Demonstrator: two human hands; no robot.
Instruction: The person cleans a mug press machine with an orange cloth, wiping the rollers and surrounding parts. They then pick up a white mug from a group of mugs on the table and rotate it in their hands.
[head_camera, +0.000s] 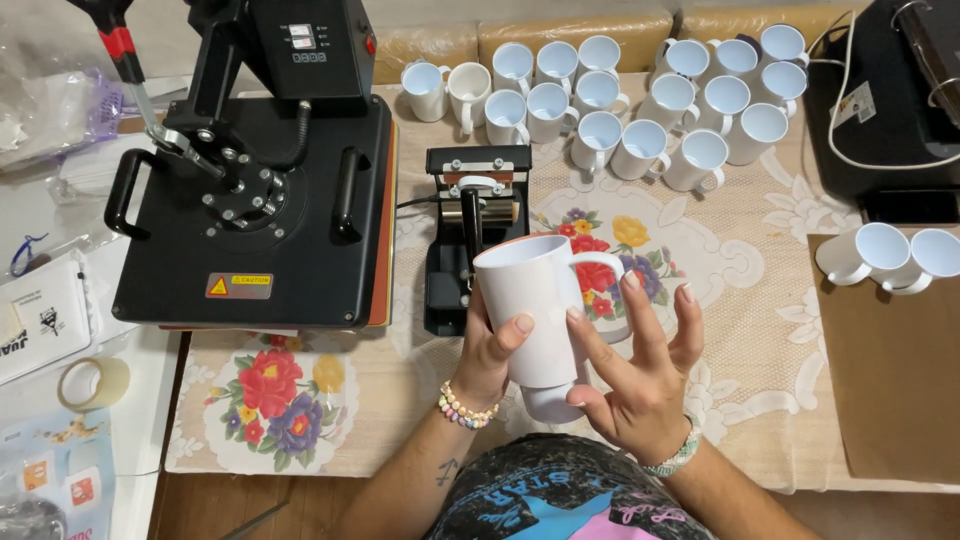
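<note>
Nearest the camera, a tall white glazed ceramic mug (535, 300) with a loop handle is held up over the near edge of the lace tablecloth with printed flowers (740, 260), just in front of the small black mug press (470, 235). The left hand (490, 350) is closed around the mug's lower body, thumb laid across the front. The right hand (640, 375) is open, fingers spread, its palm cupped against the base and its fingertips resting lightly near the handle.

The mug is judged rigid, moderately heavy for its size, and breakable if dropped; the smooth glaze is likely slippery, so a full wrap around the body, or a finger through the handle, would be the surest hold. Its wall appears wrapped in a plain white sheet, with a thin orange line visible along the rim; the handle points right, and the mouth is tilted away toward the far side.

Many similar white mugs (640, 105) are clustered at the far side, and two more (900, 255) lie on brown paper at the right. A large black flat heat press (255, 210) stands to the left.
</note>
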